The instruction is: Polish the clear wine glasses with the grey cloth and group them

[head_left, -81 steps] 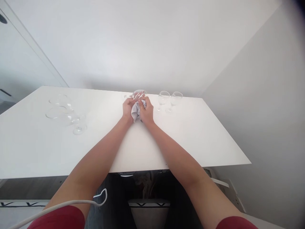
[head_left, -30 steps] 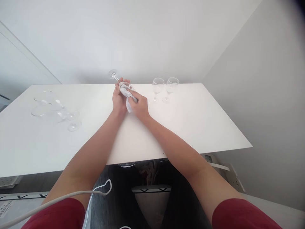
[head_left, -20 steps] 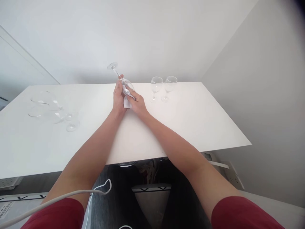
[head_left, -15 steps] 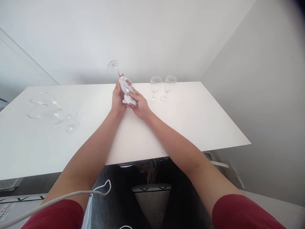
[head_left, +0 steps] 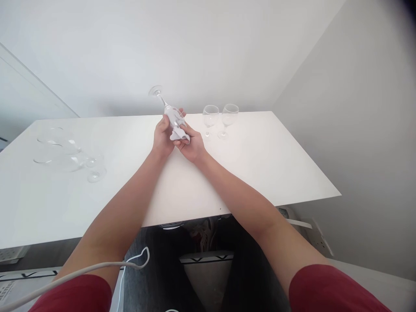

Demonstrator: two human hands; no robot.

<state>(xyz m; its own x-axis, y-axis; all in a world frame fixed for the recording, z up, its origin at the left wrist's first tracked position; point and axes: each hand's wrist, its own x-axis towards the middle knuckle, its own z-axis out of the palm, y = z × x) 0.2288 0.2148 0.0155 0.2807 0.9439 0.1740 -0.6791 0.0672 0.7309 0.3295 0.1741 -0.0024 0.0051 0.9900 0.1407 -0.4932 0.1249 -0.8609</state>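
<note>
A clear wine glass (head_left: 161, 99) is tilted over the middle of the table, its foot pointing up and away to the left. My left hand (head_left: 162, 139) is wrapped around its bowl. A white cloth (head_left: 180, 132) is bunched at the bowl, one end hanging from the rim side. My right hand (head_left: 193, 146) is closed on that cloth at the mouth of the glass; part of its fingers is hidden behind the cloth.
Two wine glasses stand upright at the back, one (head_left: 210, 113) beside the other (head_left: 230, 115). Two more glasses (head_left: 75, 164) lie on their sides at the left of the white table (head_left: 260, 173). A white cable (head_left: 97, 265) crosses my left arm. Walls bound the back and right.
The glass and both hands have shifted slightly to the right. My left fingers now show beyond the bowl, and the cloth has moved a little around the glass.
</note>
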